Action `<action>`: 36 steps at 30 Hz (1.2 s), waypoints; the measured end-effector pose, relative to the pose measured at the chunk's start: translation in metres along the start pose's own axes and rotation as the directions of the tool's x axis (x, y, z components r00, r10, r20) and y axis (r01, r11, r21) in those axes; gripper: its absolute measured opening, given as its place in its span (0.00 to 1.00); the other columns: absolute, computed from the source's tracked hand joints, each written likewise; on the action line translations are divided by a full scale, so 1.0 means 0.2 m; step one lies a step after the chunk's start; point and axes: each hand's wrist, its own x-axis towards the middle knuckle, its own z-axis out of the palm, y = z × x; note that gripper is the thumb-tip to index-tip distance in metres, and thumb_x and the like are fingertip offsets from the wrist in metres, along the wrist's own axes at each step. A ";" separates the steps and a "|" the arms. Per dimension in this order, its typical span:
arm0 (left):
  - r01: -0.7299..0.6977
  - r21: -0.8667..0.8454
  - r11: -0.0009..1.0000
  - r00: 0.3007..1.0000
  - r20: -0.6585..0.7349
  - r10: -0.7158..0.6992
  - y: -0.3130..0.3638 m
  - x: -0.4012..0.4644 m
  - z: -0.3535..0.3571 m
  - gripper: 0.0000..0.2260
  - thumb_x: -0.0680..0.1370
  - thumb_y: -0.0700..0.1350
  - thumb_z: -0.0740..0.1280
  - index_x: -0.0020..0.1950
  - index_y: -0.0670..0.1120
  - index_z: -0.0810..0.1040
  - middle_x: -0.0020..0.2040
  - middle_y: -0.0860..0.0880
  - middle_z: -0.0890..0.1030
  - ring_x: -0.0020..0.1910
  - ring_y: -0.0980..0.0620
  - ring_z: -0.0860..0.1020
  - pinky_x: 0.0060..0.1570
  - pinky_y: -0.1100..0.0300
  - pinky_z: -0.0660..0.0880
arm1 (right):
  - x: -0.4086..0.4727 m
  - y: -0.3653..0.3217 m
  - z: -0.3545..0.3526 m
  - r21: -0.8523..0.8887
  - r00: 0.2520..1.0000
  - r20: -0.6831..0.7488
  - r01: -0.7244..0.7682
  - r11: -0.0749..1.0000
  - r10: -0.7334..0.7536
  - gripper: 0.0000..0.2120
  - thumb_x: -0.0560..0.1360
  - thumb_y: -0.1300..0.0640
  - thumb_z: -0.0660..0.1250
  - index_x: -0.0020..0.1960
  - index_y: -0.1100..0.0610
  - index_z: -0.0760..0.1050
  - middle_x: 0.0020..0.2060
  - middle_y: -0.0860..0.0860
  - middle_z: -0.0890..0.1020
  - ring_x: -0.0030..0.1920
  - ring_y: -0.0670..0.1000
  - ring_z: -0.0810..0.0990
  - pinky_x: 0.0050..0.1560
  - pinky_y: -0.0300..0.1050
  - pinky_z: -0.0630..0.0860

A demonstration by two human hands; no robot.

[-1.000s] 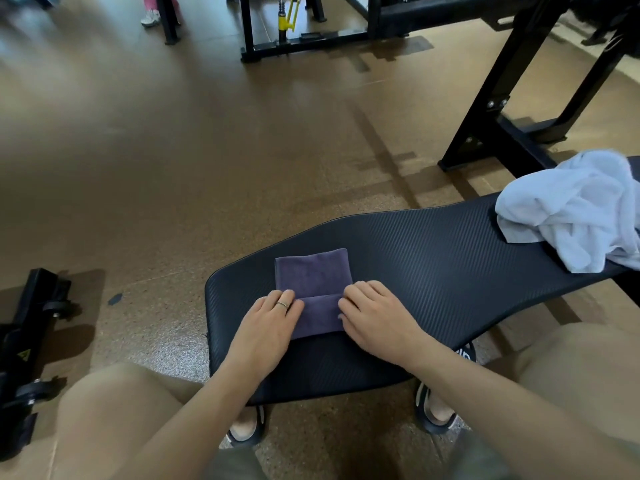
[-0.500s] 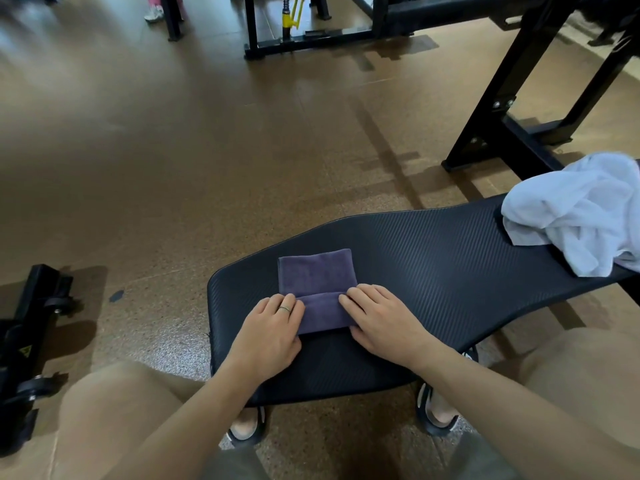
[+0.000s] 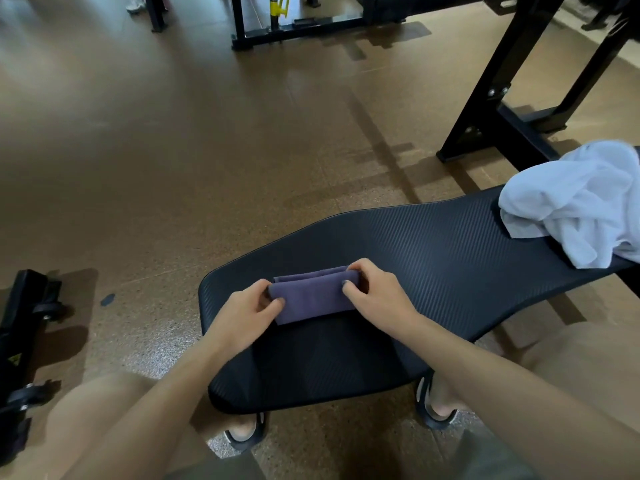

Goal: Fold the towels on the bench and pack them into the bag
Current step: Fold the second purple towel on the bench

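Observation:
A small purple towel [image 3: 313, 296] lies folded on the near end of the black padded bench [image 3: 426, 258]. My left hand [image 3: 247, 311] pinches its left end between thumb and fingers. My right hand [image 3: 375, 294] pinches its right end the same way, and the near half is lifted over the far half. A crumpled white towel [image 3: 575, 202] sits unfolded on the bench's far right end. No bag is in view.
Black gym rack legs [image 3: 485, 123] stand on the brown floor behind the bench at the right. A black wheeled base [image 3: 24, 327] sits on the floor at the left. More black equipment frames [image 3: 294, 26] stand at the back. My knees flank the bench.
Both hands went from lying flat on the towel's near edge to pinching its two ends. The near half has been raised and folded over toward the far edge.

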 end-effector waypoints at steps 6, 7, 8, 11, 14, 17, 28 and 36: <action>0.147 -0.058 0.987 0.988 -0.044 -0.150 0.02 0.08 0.04 0.08 0.83 0.53 0.63 0.50 0.52 0.79 0.44 0.54 0.83 0.44 0.57 0.81 0.40 0.62 0.72 | 0.09 -0.01 0.03 0.030 0.989 -0.021 -0.145 0.989 0.145 0.12 0.83 0.44 0.62 0.62 0.49 0.70 0.50 0.45 0.80 0.50 0.44 0.79 0.52 0.47 0.81; 0.159 -0.049 0.986 0.985 -0.052 -0.162 0.03 0.09 0.04 0.09 0.83 0.53 0.63 0.49 0.52 0.79 0.43 0.54 0.83 0.43 0.55 0.81 0.39 0.61 0.73 | 0.10 -0.01 0.03 0.022 0.987 -0.024 -0.158 0.987 0.159 0.11 0.83 0.44 0.62 0.62 0.49 0.70 0.49 0.45 0.80 0.49 0.44 0.79 0.51 0.48 0.81; 0.170 -0.039 0.985 0.983 -0.059 -0.172 0.03 0.10 0.04 0.10 0.83 0.54 0.63 0.48 0.51 0.78 0.42 0.53 0.83 0.43 0.54 0.81 0.39 0.60 0.73 | 0.11 -0.01 0.04 0.010 0.985 -0.028 -0.169 0.986 0.169 0.11 0.83 0.44 0.61 0.61 0.49 0.70 0.49 0.45 0.79 0.48 0.45 0.79 0.51 0.49 0.81; 0.206 -0.008 0.979 0.976 -0.064 -0.206 0.04 0.12 0.04 0.09 0.83 0.54 0.63 0.49 0.50 0.76 0.41 0.51 0.83 0.42 0.53 0.82 0.39 0.58 0.76 | 0.14 -0.01 0.07 -0.048 0.980 -0.038 -0.199 0.979 0.197 0.12 0.83 0.43 0.61 0.60 0.50 0.69 0.47 0.46 0.79 0.47 0.47 0.80 0.51 0.52 0.82; 0.204 0.045 0.978 0.978 -0.054 -0.201 0.02 0.15 0.05 0.07 0.82 0.55 0.63 0.53 0.52 0.72 0.40 0.52 0.84 0.39 0.54 0.83 0.44 0.51 0.81 | 0.16 -0.03 0.07 -0.088 0.974 -0.027 -0.227 0.970 0.226 0.13 0.83 0.44 0.61 0.60 0.51 0.69 0.49 0.49 0.79 0.48 0.48 0.80 0.51 0.53 0.81; 0.125 0.196 0.973 0.992 -0.059 -0.116 0.01 0.16 0.06 0.17 0.81 0.55 0.62 0.69 0.57 0.64 0.52 0.53 0.79 0.43 0.52 0.81 0.44 0.49 0.80 | 0.18 -0.04 0.06 -0.105 0.969 -0.015 -0.247 0.963 0.246 0.13 0.83 0.44 0.61 0.60 0.52 0.71 0.51 0.50 0.79 0.49 0.49 0.79 0.50 0.50 0.80; -0.487 0.644 0.590 0.862 0.243 0.446 0.13 0.04 0.14 0.22 0.78 0.43 0.61 0.73 0.52 0.68 0.66 0.49 0.73 0.63 0.47 0.74 0.65 0.53 0.70 | -0.05 0.06 0.01 -0.077 0.924 0.092 -0.365 0.928 0.371 0.09 0.80 0.46 0.66 0.50 0.51 0.72 0.43 0.51 0.81 0.38 0.50 0.81 0.30 0.40 0.72; -0.648 0.649 0.399 0.749 0.448 0.488 0.20 -0.21 0.34 0.24 0.74 0.52 0.60 0.69 0.46 0.70 0.73 0.42 0.72 0.69 0.42 0.74 0.69 0.49 0.70 | -0.36 0.16 0.06 0.064 0.903 -0.156 -0.396 0.916 0.401 0.12 0.77 0.44 0.69 0.49 0.52 0.74 0.45 0.48 0.81 0.47 0.51 0.79 0.47 0.49 0.77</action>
